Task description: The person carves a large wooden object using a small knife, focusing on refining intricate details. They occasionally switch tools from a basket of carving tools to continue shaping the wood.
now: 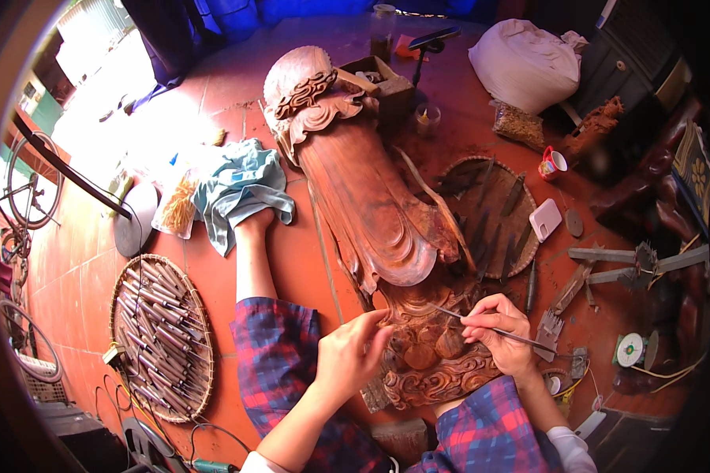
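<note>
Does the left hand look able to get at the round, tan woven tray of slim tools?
Probably yes: the left hand appears empty and the tray lies open, though the left red-and-blue plaid trouser leg between them means reaching over.

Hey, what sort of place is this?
Probably a woodcarving workshop: there's a large carved wooden piece in front, a woven tray of many hand tools, and a slim tool in the right hand.
</note>
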{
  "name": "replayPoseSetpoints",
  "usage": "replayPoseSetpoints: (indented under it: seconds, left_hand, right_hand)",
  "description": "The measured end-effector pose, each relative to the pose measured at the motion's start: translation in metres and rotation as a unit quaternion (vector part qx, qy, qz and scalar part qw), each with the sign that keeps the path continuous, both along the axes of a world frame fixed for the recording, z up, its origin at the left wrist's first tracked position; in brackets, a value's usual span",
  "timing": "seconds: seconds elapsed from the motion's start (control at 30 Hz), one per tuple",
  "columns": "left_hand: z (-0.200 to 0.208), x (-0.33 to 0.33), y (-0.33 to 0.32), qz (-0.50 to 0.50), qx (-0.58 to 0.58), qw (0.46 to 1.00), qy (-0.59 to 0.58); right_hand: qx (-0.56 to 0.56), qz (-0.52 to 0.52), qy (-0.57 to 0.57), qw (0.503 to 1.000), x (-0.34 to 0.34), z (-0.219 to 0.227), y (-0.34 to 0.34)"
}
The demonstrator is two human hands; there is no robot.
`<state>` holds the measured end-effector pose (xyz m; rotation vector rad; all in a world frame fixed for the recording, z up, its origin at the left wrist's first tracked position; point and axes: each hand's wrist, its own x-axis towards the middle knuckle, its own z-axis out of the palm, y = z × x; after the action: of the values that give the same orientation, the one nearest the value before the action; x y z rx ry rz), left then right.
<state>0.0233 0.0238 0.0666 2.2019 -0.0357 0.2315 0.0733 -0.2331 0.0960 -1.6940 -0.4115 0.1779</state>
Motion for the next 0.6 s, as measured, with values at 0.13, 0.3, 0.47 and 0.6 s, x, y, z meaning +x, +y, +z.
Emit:
replayPoseSetpoints:
  seconds: [0.13,0.3,0.47,0.6]
  left_hand:
    - [0.001,0.013,-0.022,-0.106,-0.035,0.987,-0.116]
    - [-0.024,-0.004,-0.037,-0.124,-0.076,0.983,-0.111]
    - [-0.026,-0.005,-0.037,-0.123,-0.068,0.985,-0.103]
    - [-0.025,-0.006,-0.033,-0.13,-0.064,0.986,-0.085]
  right_hand:
    - [-0.057,0.076,-0.084,0.992,0.013,0.011,0.006]
    - [-0.104,0.038,-0.105,0.988,0.006,0.001,0.015]
    - [-0.184,0.106,-0.215,0.953,0.009,0.011,0.024]
    - [-0.225,0.175,-0.189,0.94,0.009,0.023,0.023]
